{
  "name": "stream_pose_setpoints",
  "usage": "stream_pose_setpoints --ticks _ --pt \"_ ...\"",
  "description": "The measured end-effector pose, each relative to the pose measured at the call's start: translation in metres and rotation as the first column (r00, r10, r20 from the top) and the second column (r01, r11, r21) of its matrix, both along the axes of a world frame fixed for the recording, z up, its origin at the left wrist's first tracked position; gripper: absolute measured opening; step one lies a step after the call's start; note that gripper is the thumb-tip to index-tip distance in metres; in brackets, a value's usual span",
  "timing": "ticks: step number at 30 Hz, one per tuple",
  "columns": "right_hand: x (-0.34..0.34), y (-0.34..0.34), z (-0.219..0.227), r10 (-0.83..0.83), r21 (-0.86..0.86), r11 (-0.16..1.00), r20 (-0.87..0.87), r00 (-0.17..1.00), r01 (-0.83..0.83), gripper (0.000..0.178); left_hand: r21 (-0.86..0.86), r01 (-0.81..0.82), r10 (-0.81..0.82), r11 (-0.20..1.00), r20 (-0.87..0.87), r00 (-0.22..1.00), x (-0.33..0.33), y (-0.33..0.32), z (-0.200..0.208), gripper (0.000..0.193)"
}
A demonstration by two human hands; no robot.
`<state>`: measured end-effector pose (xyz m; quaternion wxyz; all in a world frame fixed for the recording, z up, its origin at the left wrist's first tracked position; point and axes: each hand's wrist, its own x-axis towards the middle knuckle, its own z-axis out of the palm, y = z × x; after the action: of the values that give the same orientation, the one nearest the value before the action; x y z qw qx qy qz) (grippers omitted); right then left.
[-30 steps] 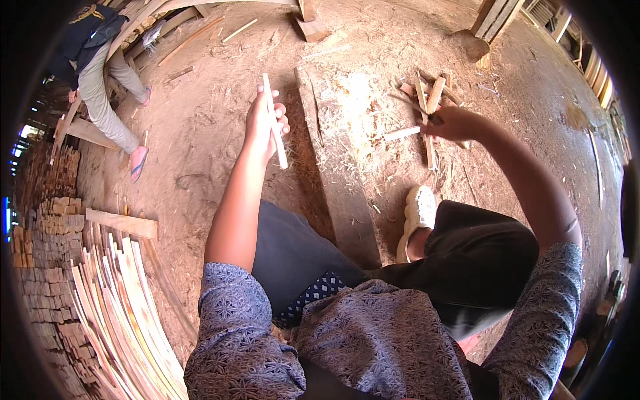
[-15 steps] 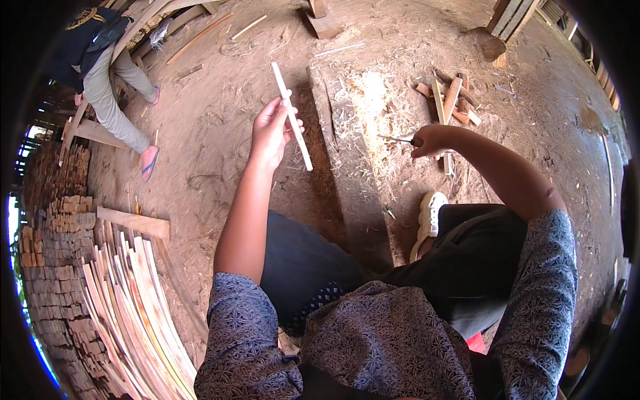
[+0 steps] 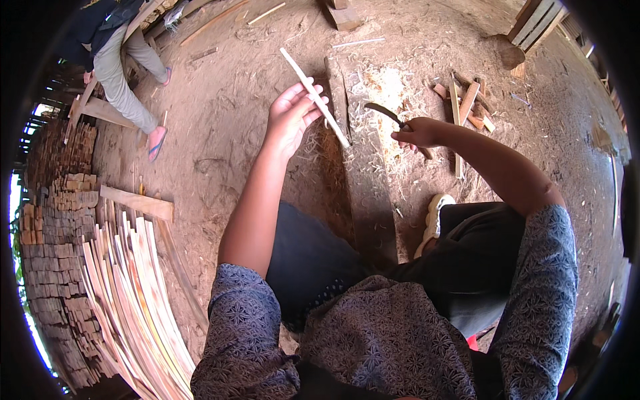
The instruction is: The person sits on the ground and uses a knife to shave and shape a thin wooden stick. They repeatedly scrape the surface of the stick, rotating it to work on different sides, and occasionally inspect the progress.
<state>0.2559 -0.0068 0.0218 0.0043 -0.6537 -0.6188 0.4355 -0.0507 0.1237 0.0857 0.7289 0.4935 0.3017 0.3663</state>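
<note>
My left hand (image 3: 293, 117) is closed around a thin pale wooden stick (image 3: 303, 81), gripping it near its middle. The stick slants, its lower end over the edge of a long dark wooden beam (image 3: 370, 193) on the ground in front of me. In my right hand (image 3: 421, 133), closed on the handle, is a knife (image 3: 387, 113) with a dark curved blade pointing up and left. The blade is apart from the stick. Pale wood shavings (image 3: 383, 87) lie over the beam and the ground beyond it.
Several wood offcuts (image 3: 469, 100) lie in a pile at the right. Long pale strips (image 3: 133, 280) and stacked wooden blocks (image 3: 60, 267) fill the left side. A person in light trousers (image 3: 123, 80) and flip-flops stands at the far left. A timber post (image 3: 533, 30) stands at the far right.
The stick has tilted more, its lower end swinging right toward the beam. My right hand has turned, showing the knife's curved blade broadside. The whole view has shifted slightly.
</note>
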Motion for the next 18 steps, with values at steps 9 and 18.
stream_pose_setpoints --ticks 9,18 --pt "0.095 0.006 0.000 -0.006 0.174 0.984 0.244 0.970 -0.037 0.033 -0.024 0.142 -0.138 0.990 -0.438 0.888 0.031 0.022 -0.039 0.042" --pt "0.175 0.067 0.013 -0.304 0.431 0.891 0.333 0.892 0.143 0.031 0.456 0.170 0.362 0.873 -0.842 0.400 0.091 0.135 -0.113 0.082"
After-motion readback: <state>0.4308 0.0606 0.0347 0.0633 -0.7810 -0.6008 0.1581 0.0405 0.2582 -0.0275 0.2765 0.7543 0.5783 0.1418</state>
